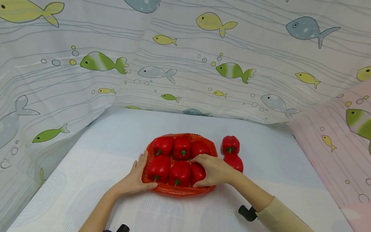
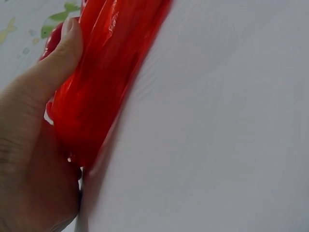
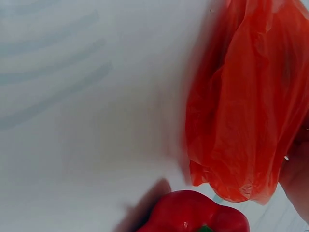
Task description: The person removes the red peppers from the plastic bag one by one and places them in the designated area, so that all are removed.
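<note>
A shallow container covered in red plastic [image 1: 185, 191] holds two rows of red bell peppers with green stems, among them a front-left pepper [image 1: 159, 168] and a front-middle one [image 1: 180, 173]. My right hand [image 1: 217, 170] grips a bell pepper [image 1: 198, 174] at the front right of the container, fingers over its far side and thumb at its near side. Against the container's left end rests my left hand [image 1: 130, 180], its fingers extended along the side and its thumb on the front rim. In the left wrist view, that thumb [image 2: 63, 53] lies over the plastic's edge.
Two more bell peppers lie right of the container, one farther back [image 1: 230, 145] and one nearer [image 1: 234, 162], partly behind my right hand. A fish-patterned curtain [image 1: 185, 54] encloses the white table [image 1: 275, 154]. Black wrist mounts show at my right forearm [image 1: 248, 213] and left forearm [image 1: 123, 228].
</note>
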Demonstrator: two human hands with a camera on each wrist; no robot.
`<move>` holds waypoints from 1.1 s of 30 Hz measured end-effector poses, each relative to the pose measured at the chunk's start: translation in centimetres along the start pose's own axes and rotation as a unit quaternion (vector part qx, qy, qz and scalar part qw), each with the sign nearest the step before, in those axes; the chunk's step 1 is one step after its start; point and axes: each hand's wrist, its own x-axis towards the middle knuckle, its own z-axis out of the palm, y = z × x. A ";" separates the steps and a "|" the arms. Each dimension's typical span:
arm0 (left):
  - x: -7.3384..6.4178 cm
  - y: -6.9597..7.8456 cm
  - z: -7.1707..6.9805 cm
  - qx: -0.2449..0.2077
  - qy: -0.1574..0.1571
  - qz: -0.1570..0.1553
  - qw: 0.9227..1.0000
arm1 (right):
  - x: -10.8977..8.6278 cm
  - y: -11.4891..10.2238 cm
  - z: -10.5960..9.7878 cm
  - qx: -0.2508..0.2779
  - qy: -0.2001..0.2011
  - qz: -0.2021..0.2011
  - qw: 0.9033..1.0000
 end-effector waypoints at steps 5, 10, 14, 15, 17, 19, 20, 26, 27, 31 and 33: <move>0.0 0.2 0.0 -0.002 -0.002 0.000 1.000 | 0.0 0.0 0.1 0.001 -0.010 0.010 1.000; 0.0 0.2 0.0 0.001 -0.002 -0.001 1.000 | -0.1 -0.1 0.3 0.012 -0.014 0.012 1.000; -0.1 0.2 0.1 0.002 -0.001 0.001 1.000 | -0.2 0.0 0.2 0.017 0.004 0.008 1.000; -0.1 0.2 0.1 0.002 0.000 0.000 1.000 | -0.2 0.0 0.1 0.018 0.012 0.007 1.000; -0.2 0.2 0.1 0.001 0.001 0.000 1.000 | -0.3 0.1 -0.2 0.020 0.028 0.004 0.999; -0.2 0.2 0.1 0.001 0.002 0.000 1.000 | -0.3 0.1 -0.4 0.021 0.043 -0.001 0.999; -0.2 0.2 0.1 0.002 0.002 0.000 1.000 | -0.3 0.2 -0.4 0.022 0.049 -0.004 0.999; -0.2 0.2 0.1 0.001 0.002 -0.001 1.000 | -0.5 0.2 -0.9 0.023 0.071 -0.013 0.997; -0.1 0.2 0.1 0.000 0.001 -0.002 1.000 | -0.6 0.1 -1.0 0.023 0.074 -0.012 0.997; -0.1 0.1 0.2 0.001 -0.001 -0.008 1.000 | -0.7 0.1 -1.4 0.027 0.091 -0.008 0.995; -0.1 0.0 0.2 0.002 -0.002 -0.011 1.000 | -0.7 0.0 -1.6 0.034 0.101 -0.009 0.994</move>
